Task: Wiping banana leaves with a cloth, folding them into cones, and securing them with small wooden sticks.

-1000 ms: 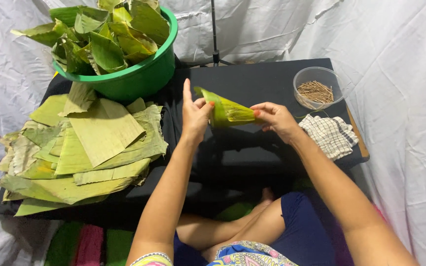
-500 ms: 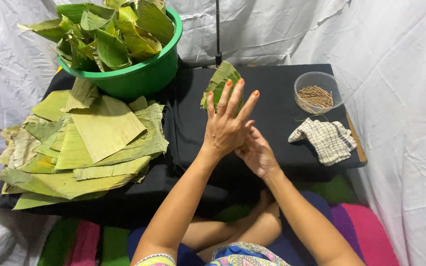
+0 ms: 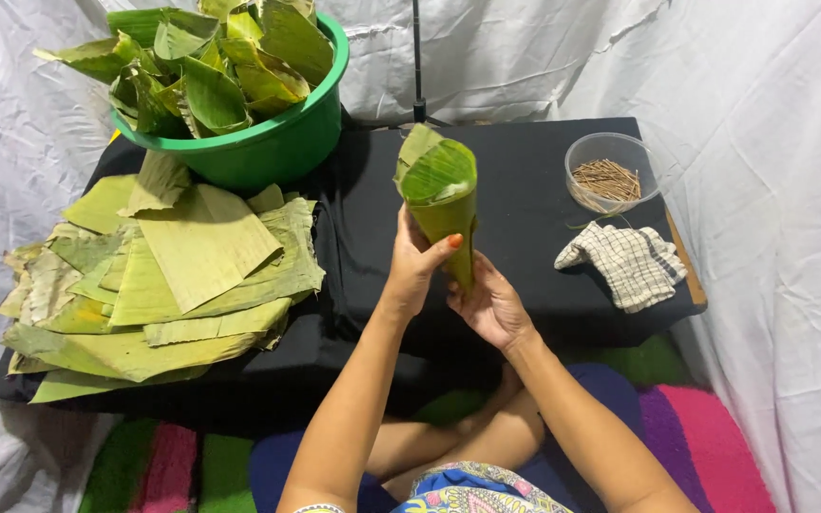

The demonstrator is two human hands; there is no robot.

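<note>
Above the black table point(image 3: 544, 275), I hold a banana-leaf cone point(image 3: 441, 204) with its long axis near upright: wide mouth up and away from me, tip down between my hands. My left hand point(image 3: 412, 266) grasps the cone's side, fingers curled around it. My right hand point(image 3: 491, 304) cups the tip from below, fingers closed on it. Flat leaf stack point(image 3: 173, 275) and green basin point(image 3: 277, 152) lie left; stick bowl point(image 3: 610, 171) and checked cloth point(image 3: 624, 261) right.
</note>
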